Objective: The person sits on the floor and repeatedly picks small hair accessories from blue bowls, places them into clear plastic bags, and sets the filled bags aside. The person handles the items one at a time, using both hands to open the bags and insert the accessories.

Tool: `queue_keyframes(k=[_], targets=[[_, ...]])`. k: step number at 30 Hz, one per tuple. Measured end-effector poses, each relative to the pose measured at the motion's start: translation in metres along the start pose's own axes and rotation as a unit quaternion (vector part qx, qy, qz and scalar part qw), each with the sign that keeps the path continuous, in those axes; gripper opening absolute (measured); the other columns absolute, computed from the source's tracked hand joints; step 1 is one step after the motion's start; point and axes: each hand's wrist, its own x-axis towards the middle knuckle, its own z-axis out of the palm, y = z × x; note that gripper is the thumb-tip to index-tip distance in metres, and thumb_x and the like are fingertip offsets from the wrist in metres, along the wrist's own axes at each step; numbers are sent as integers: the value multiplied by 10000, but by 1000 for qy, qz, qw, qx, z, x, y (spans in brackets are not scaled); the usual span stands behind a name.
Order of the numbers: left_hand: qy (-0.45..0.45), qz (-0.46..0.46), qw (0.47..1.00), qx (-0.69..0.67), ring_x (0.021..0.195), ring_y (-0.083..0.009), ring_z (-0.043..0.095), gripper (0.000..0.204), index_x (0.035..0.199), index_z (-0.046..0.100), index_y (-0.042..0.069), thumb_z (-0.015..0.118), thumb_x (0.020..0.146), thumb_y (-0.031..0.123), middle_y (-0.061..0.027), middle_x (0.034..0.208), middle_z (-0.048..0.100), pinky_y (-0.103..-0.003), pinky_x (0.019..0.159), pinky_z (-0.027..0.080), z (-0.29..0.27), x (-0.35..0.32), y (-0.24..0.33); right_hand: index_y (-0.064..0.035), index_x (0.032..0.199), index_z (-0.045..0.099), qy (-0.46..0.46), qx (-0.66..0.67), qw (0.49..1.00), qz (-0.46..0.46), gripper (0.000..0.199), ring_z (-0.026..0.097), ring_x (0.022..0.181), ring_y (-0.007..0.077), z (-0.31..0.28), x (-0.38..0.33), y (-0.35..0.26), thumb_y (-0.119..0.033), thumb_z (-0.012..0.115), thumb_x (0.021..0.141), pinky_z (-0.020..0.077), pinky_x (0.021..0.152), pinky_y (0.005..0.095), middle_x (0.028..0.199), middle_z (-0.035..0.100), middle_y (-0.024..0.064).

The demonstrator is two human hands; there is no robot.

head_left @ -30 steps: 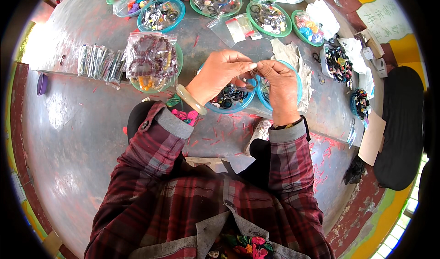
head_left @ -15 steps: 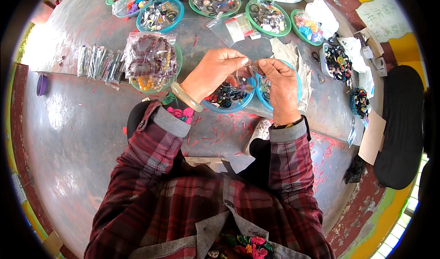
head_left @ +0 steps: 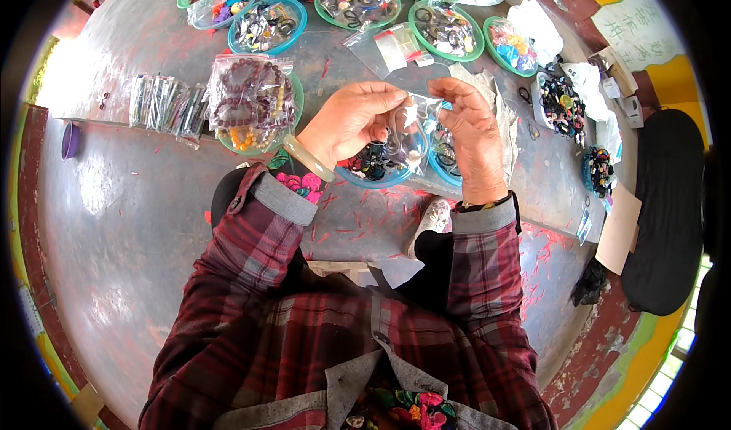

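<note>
My left hand, with a pale bangle at its wrist, is closed in a pinch on the upper left of a small clear plastic bag. The bag hangs over the bowls; what lies inside it is hard to make out. Beside the bag's upper right corner, my right hand has its thumb and fingers parted. Below the left hand and the bag stands a blue bowl of dark small accessories. Partly behind the right hand is another blue bowl of small items.
Left of my hands, bagged bead bracelets lie on a green bowl, near packets of thin sticks. Farther off stand several bowls, among them a blue one and a green one. A cloth lies right; red scraps litter the floor.
The right thumb and fingers have parted from their pinch, and that hand has shifted slightly right. The clear bag now hangs spread from my left hand, where both hands pinched together before.
</note>
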Motion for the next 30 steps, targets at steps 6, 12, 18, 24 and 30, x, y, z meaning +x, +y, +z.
queue_keyframes(k=[6, 12, 18, 24, 30], targets=[[-147, -109, 979, -86, 574, -119, 582, 199, 933, 562, -9, 544, 887, 184, -78, 764, 607, -165, 356, 353, -11, 7, -14, -27, 938, 645, -170, -35, 985, -22, 189, 514, 1045, 193, 0, -5, -5, -14, 649, 750, 396, 901, 332, 1232, 492, 132], [-64, -90, 994, 8, 807, -196, 641, 267, 1014, 555, -22, 530, 892, 214, -110, 902, 632, -205, 478, 412, -6, 5, -16, 4, 881, 648, -29, -17, 999, 37, 120, 593, 667, 133, -9, -2, 9, -41, 655, 770, 468, 647, 232, 874, 645, 87], [80, -18, 996, -45, 878, -182, 627, 322, 943, 570, 53, 481, 913, 361, -62, 951, 627, -178, 499, 354, -2, 7, -12, 24, 870, 635, 136, 39, 984, 111, 124, 574, 631, 117, -14, 2, 9, -71, 646, 792, 399, 556, 203, 752, 643, 78], [42, 62, 997, -4, 903, -178, 625, 228, 953, 598, 47, 567, 880, 261, -50, 932, 631, -178, 506, 384, 0, 5, -12, 15, 870, 626, 166, 89, 977, 102, 122, 553, 592, 104, -12, 3, 17, -90, 635, 808, 381, 529, 200, 724, 634, 85], [56, 39, 997, -32, 936, -198, 623, 253, 1003, 590, 3, 615, 848, 200, -74, 978, 634, -170, 521, 413, -3, 10, -20, 17, 901, 614, 201, 159, 960, 111, 125, 553, 594, 119, -5, 1, 33, -86, 604, 832, 412, 538, 211, 812, 655, 100]])
